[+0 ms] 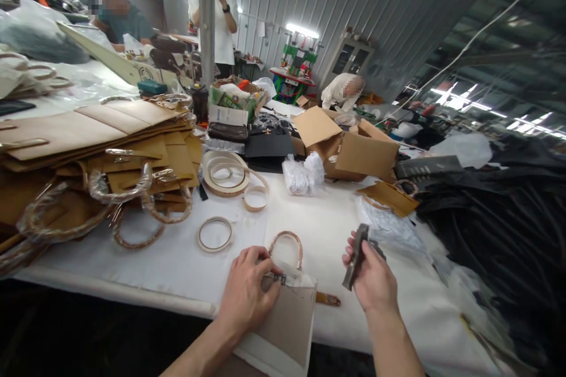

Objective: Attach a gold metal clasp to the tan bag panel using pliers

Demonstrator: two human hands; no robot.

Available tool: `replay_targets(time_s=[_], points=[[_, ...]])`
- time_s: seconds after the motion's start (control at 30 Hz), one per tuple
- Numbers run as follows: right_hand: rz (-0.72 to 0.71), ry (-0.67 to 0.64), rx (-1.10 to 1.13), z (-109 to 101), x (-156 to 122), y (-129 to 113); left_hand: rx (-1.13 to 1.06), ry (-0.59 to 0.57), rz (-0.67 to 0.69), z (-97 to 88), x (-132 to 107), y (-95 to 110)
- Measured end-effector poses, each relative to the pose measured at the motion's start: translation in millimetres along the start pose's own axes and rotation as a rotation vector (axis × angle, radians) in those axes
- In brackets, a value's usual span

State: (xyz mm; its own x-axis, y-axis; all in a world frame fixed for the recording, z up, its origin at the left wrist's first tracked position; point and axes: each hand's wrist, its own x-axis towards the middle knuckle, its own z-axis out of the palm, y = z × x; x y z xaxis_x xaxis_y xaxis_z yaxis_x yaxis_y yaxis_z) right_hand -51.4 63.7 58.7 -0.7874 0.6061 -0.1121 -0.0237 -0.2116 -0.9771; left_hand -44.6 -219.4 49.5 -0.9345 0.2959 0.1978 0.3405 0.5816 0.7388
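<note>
Beneath the left hand, one metal fitting on one panel is being pinched; one dark bar is being gripped in the right hand.

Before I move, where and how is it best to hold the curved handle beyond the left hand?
Probably grip the curved handle by the top of its arch, coming from the right: it projects beyond the panel, and the left hand crowds its near left side.

A cardboard box sits open — beyond it, a green machine.
</note>
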Motion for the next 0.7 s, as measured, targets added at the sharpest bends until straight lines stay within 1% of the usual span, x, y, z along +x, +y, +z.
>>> replay_targets(time_s=[0.03, 0.07, 0.13, 0.2, 0.23, 0.3, 0.4, 0.47, 0.53, 0.7], points=[[0.06, -0.034, 0.199, 13.8, -13.4, -7.7, 0.005, 0.002, 0.002, 0.1, -0.5, 0.1], [0.101, -0.091, 0.338, 28.7, -27.1, -14.6, 0.008, 0.001, 0.006, 0.3, -0.9, -0.2], [0.143, -0.213, 0.49, 59.7, -50.9, -24.0, 0.009, -0.004, 0.02, 0.5, -1.3, -1.8], [0.173, -0.3, 0.553, 87.2, -65.5, -25.6, 0.01, -0.012, 0.041, 0.5, -1.0, -3.9], [0.179, -0.313, 0.562, 98.1, -68.8, -23.2, 0.011, -0.017, 0.05, 0.4, -0.7, -4.9], [0.158, -0.272, 0.541, 112.8, -69.6, -13.7, 0.008, -0.022, 0.06, 0.0, 0.0, -6.6], [0.111, -0.184, 0.451, 119.4, -65.7, 5.1, -0.008, -0.026, 0.057, 0.0, 0.4, -8.6], [0.099, -0.174, 0.412, 118.5, -64.4, 14.6, -0.027, -0.023, 0.054, 0.5, 0.5, -10.0], [0.085, -0.168, 0.412, 117.3, -64.5, 19.6, -0.046, -0.015, 0.049, 1.1, 0.8, -11.7], [0.064, -0.122, 0.421, 118.7, -64.8, 23.1, -0.054, -0.024, 0.042, 1.4, 2.5, -14.5]])
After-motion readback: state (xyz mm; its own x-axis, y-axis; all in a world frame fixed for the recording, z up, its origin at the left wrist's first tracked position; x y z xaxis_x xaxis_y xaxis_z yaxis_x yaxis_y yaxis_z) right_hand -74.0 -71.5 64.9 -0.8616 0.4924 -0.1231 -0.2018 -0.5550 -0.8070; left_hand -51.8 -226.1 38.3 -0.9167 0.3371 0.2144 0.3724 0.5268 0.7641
